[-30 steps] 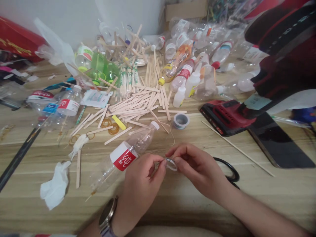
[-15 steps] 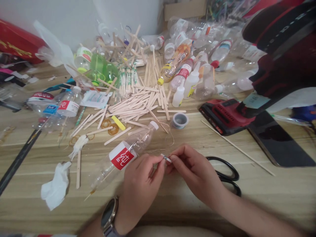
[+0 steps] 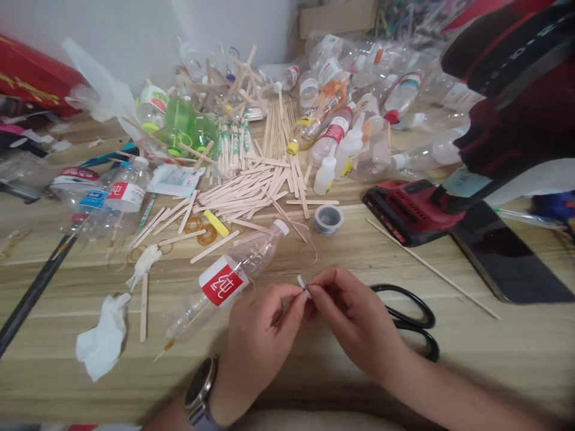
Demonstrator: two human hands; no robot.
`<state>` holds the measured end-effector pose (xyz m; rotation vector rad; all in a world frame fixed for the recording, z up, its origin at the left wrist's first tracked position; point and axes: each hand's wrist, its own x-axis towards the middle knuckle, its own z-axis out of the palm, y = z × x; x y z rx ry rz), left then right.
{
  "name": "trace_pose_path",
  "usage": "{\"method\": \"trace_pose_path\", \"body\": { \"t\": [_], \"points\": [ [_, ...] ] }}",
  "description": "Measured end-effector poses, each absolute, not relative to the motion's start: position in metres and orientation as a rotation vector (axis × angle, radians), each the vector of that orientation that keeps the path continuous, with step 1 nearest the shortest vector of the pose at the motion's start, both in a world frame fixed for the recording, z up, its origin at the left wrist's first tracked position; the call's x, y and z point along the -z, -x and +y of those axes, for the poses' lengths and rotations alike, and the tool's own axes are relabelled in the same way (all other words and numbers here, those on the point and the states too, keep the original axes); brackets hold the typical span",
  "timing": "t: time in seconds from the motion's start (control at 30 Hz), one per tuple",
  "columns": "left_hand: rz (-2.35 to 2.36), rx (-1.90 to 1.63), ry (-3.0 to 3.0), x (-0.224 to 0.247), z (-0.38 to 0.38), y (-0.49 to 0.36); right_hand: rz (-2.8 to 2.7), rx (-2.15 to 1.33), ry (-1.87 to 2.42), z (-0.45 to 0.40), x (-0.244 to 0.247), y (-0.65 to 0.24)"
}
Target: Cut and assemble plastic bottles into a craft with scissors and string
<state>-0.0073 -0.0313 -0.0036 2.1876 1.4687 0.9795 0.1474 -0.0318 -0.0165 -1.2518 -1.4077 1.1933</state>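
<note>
Between my fingertips is a small white strip (image 3: pixel 301 282) with a dark mark; its exact kind is too small to make out. My left hand (image 3: pixel 267 329), a watch on its wrist, pinches near the strip's lower end. From the other side, my right hand (image 3: pixel 354 317) pinches it too, and the fingertips of both hands nearly meet. A clear plastic bottle (image 3: pixel 224 281) with a red and white label lies just beyond my left hand, a thin stick at its base. Black-handled scissors (image 3: pixel 411 305) lie beside my right wrist, partly hidden by it.
A red and black cordless drill (image 3: pixel 413 206) stands at the right, near a phone (image 3: pixel 512 257) and a thin wooden stick (image 3: pixel 431 268). Ahead lie piled craft sticks (image 3: pixel 251 185), a small grey cup (image 3: pixel 327 219) and many plastic bottles. Crumpled tissue (image 3: pixel 103 338) lies at left.
The white strip has turned from lying slantwise to pointing more upright between my fingers. Both hands have shifted only slightly and stay together.
</note>
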Motion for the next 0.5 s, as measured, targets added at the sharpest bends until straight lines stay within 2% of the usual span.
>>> {"method": "trace_pose_path", "body": {
  "t": [0.1, 0.27, 0.5],
  "points": [
    [1.495, -0.963, -2.121, 0.005, -0.030, 0.009, -1.382, -1.102, 1.193, -0.029, 0.015, -0.149],
    [1.479, -0.939, -1.991, 0.005, -0.030, 0.010, -1.296, -1.184, 1.083, -0.024, 0.012, -0.153],
    [1.416, -0.859, -1.702, 0.004, -0.028, 0.011, -1.668, -1.065, 0.949, -0.028, 0.010, -0.166]
  ]
}}
